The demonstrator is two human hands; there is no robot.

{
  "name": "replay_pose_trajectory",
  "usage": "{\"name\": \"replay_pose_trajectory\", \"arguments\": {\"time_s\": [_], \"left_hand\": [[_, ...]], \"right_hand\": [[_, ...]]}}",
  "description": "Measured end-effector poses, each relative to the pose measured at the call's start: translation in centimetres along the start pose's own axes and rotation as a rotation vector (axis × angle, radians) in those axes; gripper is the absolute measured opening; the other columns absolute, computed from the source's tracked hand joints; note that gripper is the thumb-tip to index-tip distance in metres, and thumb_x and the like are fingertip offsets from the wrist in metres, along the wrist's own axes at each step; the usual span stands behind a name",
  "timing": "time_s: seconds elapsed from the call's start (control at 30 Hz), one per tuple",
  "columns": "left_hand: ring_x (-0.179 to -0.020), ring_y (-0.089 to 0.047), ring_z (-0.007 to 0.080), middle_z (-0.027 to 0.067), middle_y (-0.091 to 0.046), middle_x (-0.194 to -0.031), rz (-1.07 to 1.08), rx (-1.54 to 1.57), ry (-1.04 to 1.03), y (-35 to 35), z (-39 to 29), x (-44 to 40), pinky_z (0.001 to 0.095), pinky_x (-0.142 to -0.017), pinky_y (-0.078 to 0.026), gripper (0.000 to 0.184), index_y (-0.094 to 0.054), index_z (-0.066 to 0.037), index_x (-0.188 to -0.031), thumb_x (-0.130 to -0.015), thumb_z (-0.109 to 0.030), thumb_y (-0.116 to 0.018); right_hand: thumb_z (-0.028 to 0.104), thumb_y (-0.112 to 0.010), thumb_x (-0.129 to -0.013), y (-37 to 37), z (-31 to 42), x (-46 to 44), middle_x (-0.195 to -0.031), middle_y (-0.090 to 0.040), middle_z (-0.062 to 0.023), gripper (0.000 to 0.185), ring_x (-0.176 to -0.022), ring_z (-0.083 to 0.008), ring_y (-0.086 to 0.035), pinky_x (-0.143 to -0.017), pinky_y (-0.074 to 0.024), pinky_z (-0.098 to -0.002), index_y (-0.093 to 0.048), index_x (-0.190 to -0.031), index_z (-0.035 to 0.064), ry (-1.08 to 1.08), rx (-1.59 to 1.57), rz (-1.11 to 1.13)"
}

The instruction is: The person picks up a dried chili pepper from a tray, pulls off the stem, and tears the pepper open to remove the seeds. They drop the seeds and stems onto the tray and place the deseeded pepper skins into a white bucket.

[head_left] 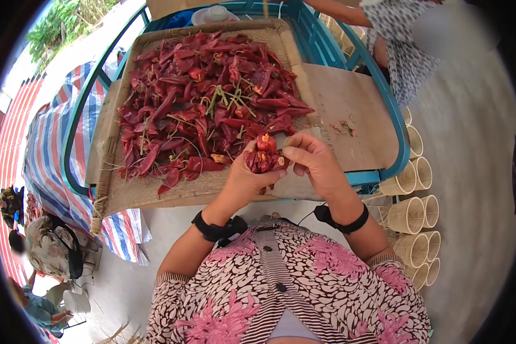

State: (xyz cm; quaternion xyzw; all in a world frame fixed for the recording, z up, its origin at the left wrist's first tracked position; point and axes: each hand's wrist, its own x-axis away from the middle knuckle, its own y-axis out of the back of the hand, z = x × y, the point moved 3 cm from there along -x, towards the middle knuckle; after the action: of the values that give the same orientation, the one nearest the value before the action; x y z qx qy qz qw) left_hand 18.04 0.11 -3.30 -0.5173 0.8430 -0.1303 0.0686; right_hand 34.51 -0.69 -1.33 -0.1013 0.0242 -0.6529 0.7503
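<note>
Several dried red peppers [265, 160] are bunched in my left hand [243, 175], whose fingers wrap round them from the left and below. At the right side of the bunch is my right hand [312, 157], its thumb and index finger pinched together; whatever lies between them is too small to make out. Just beyond my hands, a large heap of dried red peppers [200, 97] with some pale stems covers a woven tray [137, 198]. Both hands are above the tray's near right corner.
The tray rests on a teal metal cart [404, 137] lined with cardboard [361, 103], where small scraps [344, 127] lie. Woven baskets [406, 215] stand at the right. Another person [404, 43] is at the far right, and people are at the lower left near striped sheeting [57, 149].
</note>
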Motion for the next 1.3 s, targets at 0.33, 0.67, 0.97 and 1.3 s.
{"name": "replay_pose_trajectory", "arguments": {"time_s": [0.33,0.67,0.97,1.3], "left_hand": [[-0.076,-0.057,0.0078,0.0002,-0.063,-0.084,-0.071,-0.7,-0.384,-1.0,-0.1,-0.7,0.0231,-0.072,-0.047,0.028,-0.062,-0.002,-0.099,-0.074,0.007,-0.069],[-0.066,-0.051,0.0049,-0.003,-0.059,-0.074,-0.39,-0.239,-0.036,-2.5,1.4,-1.5,0.0236,-0.059,-0.041,0.018,-0.061,-0.004,-0.091,-0.075,0.0,-0.067],[-0.07,-0.052,0.0052,-0.004,-0.06,-0.078,-0.355,0.031,0.041,-2.1,2.3,-2.6,0.022,-0.064,-0.042,0.018,-0.062,-0.004,-0.09,-0.073,0.001,-0.065],[-0.082,-0.056,0.0081,-0.0009,-0.063,-0.091,0.059,0.211,0.205,-1.9,2.6,-2.7,0.0224,-0.072,-0.045,0.028,-0.063,-0.003,-0.099,-0.072,0.004,-0.066]], "right_hand": [[0.017,-0.071,-0.085,3.1,-0.2,0.2,-0.085,-0.06,0.0043,0.019,-0.071,-0.0032,-0.051,-0.059,-0.0412,-0.0202,-0.064,-0.098,0.0055,-0.079,0.106,0.166],[-0.001,-0.069,-0.077,2.5,0.7,-0.9,-0.092,-0.062,-0.0043,0.014,-0.08,-0.0193,-0.057,-0.068,-0.047,-0.0286,-0.061,-0.086,0.0066,0.881,0.709,0.0],[0.008,-0.065,-0.089,4.0,-0.8,-1.9,-0.089,-0.063,-0.0008,0.007,-0.079,-0.0125,-0.057,-0.069,-0.0477,-0.0268,-0.059,-0.092,0.0053,0.204,0.053,0.083],[0.017,-0.061,-0.094,5.8,-4.2,-1.8,-0.089,-0.06,0.0009,0.01,-0.077,-0.0073,-0.058,-0.059,-0.0482,-0.0226,-0.058,-0.097,0.0089,-0.6,-0.925,0.496]]}}
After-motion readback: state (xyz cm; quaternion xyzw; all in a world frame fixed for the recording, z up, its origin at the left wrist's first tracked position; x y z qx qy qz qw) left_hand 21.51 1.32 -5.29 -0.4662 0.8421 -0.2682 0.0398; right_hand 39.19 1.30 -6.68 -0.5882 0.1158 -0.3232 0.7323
